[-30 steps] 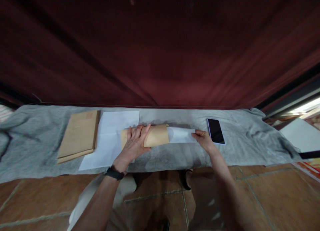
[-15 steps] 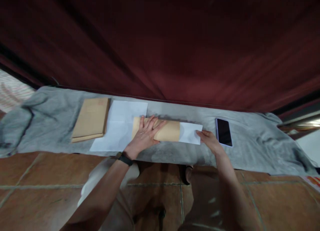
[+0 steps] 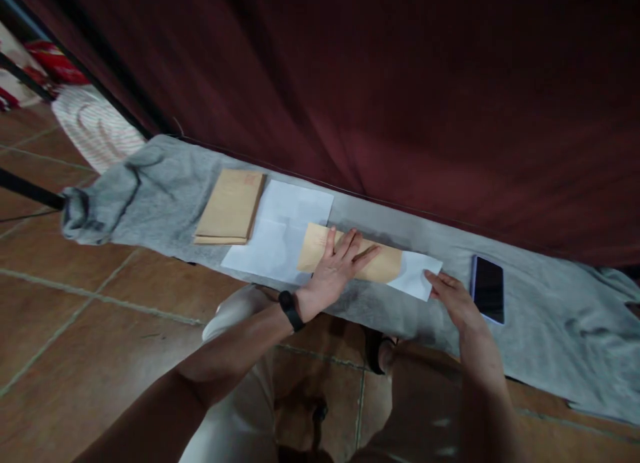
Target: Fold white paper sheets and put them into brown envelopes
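A brown envelope (image 3: 387, 266) lies flat on a grey cloth (image 3: 540, 329). My left hand (image 3: 335, 269) rests flat on it with the fingers spread, a black band on the wrist. A folded white sheet (image 3: 415, 276) sticks out of the envelope's right end. My right hand (image 3: 453, 299) touches the sheet's near right corner with its fingertips; whether it pinches the paper I cannot make out. A white sheet of paper (image 3: 283, 233) lies under the envelope's left end.
A stack of brown envelopes (image 3: 230, 206) lies to the left of the white paper. A dark phone (image 3: 487, 288) rests on the cloth to the right of my right hand. A dark red curtain (image 3: 400, 83) hangs behind. Tiled floor (image 3: 75, 303) and my knees are below.
The envelope has gone from bulged and lifted to flat under my left hand. The white sheet has slid further in. The camera has swung left, shifting everything to the right.
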Action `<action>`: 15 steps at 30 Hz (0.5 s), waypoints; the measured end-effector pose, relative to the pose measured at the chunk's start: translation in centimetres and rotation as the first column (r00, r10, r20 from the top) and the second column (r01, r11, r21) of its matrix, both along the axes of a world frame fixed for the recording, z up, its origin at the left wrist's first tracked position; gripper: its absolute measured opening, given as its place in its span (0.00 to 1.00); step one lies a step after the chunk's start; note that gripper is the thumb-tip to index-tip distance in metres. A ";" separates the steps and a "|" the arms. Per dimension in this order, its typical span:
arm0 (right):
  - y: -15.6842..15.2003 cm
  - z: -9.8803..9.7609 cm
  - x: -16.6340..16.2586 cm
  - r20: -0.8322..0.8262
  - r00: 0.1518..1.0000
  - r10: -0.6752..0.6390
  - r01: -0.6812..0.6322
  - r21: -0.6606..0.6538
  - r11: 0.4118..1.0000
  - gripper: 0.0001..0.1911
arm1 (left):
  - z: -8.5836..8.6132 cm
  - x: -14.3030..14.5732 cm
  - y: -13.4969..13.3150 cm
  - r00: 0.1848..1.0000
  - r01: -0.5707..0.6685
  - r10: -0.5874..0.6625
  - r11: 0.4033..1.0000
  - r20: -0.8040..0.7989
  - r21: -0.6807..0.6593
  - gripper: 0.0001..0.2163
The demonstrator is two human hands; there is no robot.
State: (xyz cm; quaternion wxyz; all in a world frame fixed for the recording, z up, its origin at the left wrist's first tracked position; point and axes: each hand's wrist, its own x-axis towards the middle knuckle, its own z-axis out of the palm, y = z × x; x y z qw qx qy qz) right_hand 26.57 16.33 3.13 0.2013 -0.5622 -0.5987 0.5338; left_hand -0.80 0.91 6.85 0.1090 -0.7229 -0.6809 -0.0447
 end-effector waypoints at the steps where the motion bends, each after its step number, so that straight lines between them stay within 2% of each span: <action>1: 0.0 -0.1 0.0 0.001 1.000 0.000 0.000 0.000 1.000 0.20 | -0.2 0.3 0.0 1.000 -0.019 0.019 1.000 -0.009 0.008 0.37; 6: 0.0 -0.6 0.2 -0.033 0.999 0.001 0.000 0.005 1.000 0.18 | -0.7 1.3 -0.1 0.998 -0.046 0.048 0.998 -0.046 0.041 0.35; 10: 0.0 -0.8 0.2 -0.081 0.996 -0.027 0.024 -0.032 0.999 0.17 | -0.3 1.7 -0.3 0.997 -0.044 0.048 0.997 -0.061 0.062 0.33; 15: 0.1 -1.2 0.0 -0.110 0.993 -0.042 0.034 -0.071 0.997 0.18 | 0.2 1.3 -0.5 0.998 -0.032 0.033 0.999 -0.048 0.034 0.34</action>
